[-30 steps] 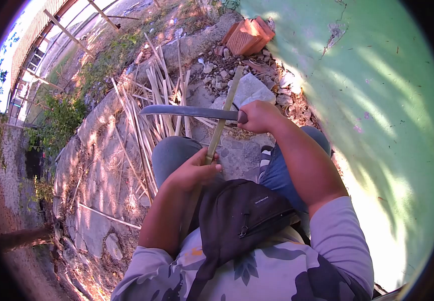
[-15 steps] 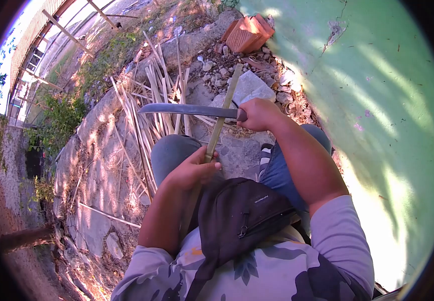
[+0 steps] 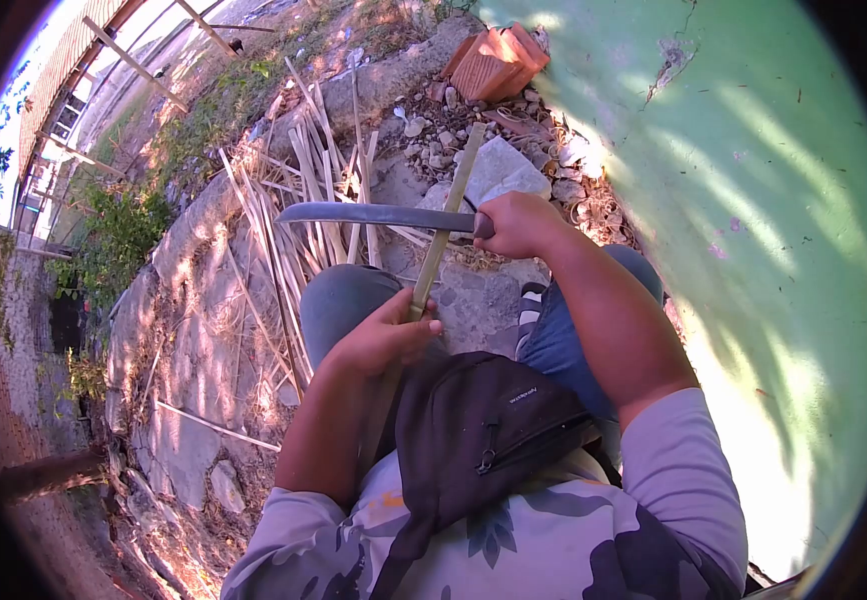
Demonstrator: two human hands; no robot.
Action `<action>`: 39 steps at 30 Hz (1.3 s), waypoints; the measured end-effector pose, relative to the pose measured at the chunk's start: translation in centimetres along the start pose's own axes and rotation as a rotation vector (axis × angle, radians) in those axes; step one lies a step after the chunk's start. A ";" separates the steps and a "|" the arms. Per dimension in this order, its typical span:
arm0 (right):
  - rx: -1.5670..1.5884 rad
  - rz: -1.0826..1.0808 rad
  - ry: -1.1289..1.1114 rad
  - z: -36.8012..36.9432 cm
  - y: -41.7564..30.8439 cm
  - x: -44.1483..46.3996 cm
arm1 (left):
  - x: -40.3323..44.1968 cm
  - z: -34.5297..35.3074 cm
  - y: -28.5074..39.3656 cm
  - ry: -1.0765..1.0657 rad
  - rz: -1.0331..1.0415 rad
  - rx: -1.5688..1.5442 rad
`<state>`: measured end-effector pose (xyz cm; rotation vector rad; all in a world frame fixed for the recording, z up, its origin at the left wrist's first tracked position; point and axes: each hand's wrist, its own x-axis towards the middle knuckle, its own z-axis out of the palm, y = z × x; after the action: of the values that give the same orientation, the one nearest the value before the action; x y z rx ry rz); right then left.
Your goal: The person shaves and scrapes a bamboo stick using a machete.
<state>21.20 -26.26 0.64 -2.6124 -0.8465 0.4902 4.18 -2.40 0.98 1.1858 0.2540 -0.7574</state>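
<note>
My left hand [image 3: 390,335] is wrapped round a long, flat, yellow-green strip [image 3: 439,250] that slants up and away between my knees. My right hand [image 3: 521,226] grips the handle of a long machete [image 3: 378,215], its blade pointing left and lying across the strip above my left hand. The lower part of the strip runs back under my left forearm, partly hidden. Just beyond the blade and my right hand sits a pale stone block [image 3: 506,172], near the strip's far end.
Many thin pale strips [image 3: 328,180] lie in a heap ahead on the left. Orange tiles [image 3: 498,64] are stacked beyond the rubble. A green wall [image 3: 733,200] rises on the right. A black bag [image 3: 483,425] rests on my lap. One strip [image 3: 215,430] lies at the left.
Both hands keep their holds on the strip and the machete. The blade has stayed at nearly the same place across the strip, shifting only very slightly upward in view.
</note>
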 end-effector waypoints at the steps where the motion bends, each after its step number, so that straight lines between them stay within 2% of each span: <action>1: -0.003 -0.001 0.003 0.0 0.0 0.0 | 0.0 0.0 0.0 0.001 0.001 -0.001; 39: 0.010 0.007 0.011 0.1 0.0 0.0 | -0.1 0.1 0.2 -0.013 -0.017 -0.015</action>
<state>21.15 -26.24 0.58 -2.6071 -0.8300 0.4806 4.20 -2.45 1.18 1.1658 0.2590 -0.7770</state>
